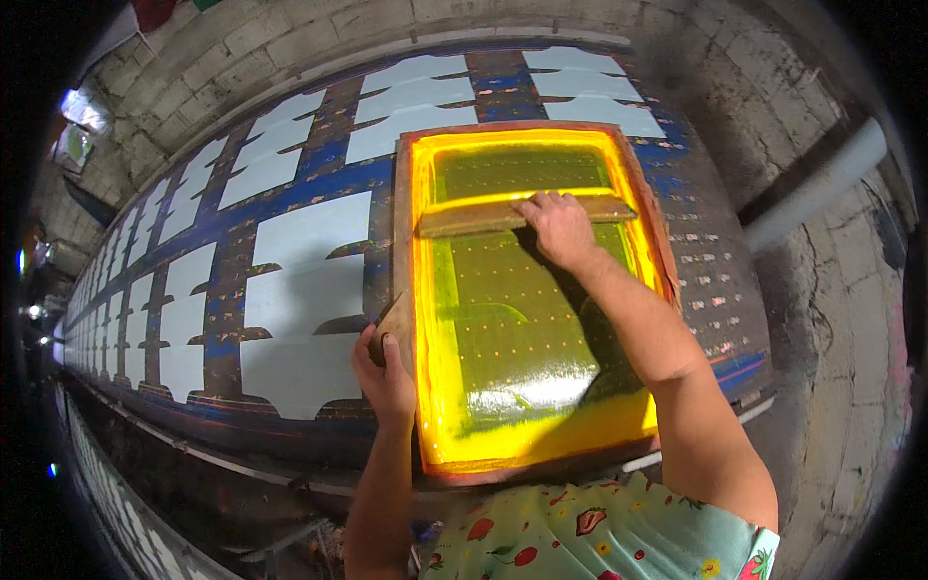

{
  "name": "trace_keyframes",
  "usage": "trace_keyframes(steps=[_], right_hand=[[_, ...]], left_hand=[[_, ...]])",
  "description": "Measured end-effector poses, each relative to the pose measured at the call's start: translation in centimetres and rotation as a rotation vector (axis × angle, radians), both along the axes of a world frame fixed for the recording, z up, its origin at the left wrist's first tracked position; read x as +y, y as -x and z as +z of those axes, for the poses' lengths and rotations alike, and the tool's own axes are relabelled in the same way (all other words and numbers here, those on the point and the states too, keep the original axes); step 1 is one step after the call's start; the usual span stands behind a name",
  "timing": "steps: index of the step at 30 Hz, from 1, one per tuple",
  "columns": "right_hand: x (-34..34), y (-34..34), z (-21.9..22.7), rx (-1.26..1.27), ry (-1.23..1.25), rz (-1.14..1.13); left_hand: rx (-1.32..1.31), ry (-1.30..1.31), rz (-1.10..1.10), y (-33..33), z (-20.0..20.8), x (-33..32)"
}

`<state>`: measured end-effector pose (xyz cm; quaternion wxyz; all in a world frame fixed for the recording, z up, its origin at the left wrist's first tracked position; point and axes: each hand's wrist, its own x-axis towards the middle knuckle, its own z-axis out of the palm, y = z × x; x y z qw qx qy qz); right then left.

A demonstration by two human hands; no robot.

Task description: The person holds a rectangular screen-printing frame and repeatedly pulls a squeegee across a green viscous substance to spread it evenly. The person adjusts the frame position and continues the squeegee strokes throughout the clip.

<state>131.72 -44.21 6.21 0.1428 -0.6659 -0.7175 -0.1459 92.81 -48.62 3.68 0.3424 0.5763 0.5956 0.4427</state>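
A screen-printing frame (404, 261) with a reddish-brown border lies on the long table in front of me. Yellow ink (541, 443) coats the inner margins of its mesh, thickest along the near edge. My right hand (561, 230) grips a wooden squeegee (474, 215), which spans the far part of the mesh crosswise with yellow ink along its far side. Rows of small dots show through the greenish mesh (512, 309). At the frame's left side, my left hand (389, 372) is closed around a flat wooden piece (389, 329) that sits against the border.
White cut fabric pieces (309, 280) lie in rows along the dark, ink-stained table (222, 319), which stretches far to the left. Block walls stand behind (261, 39) and at the right (841, 319). A thick pale pipe (822, 184) slants near the right wall.
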Motion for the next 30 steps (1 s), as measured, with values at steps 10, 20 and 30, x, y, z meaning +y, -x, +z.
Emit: trace_keyframes(steps=[10,20,30], right_hand=[[13.8,-7.3,2.3,0.028,0.159,-0.021],[15.5,-9.0,4.2,0.055,0.403,-0.078],[4.8,-3.3,6.5,0.127,0.635,-0.001]], left_hand=[[0.105,0.099,0.048,0.4,0.3,-0.5],[0.180,0.076,0.080,0.8,0.2,-0.4],[0.151,0.084,0.090,1.3,0.9,-0.2]])
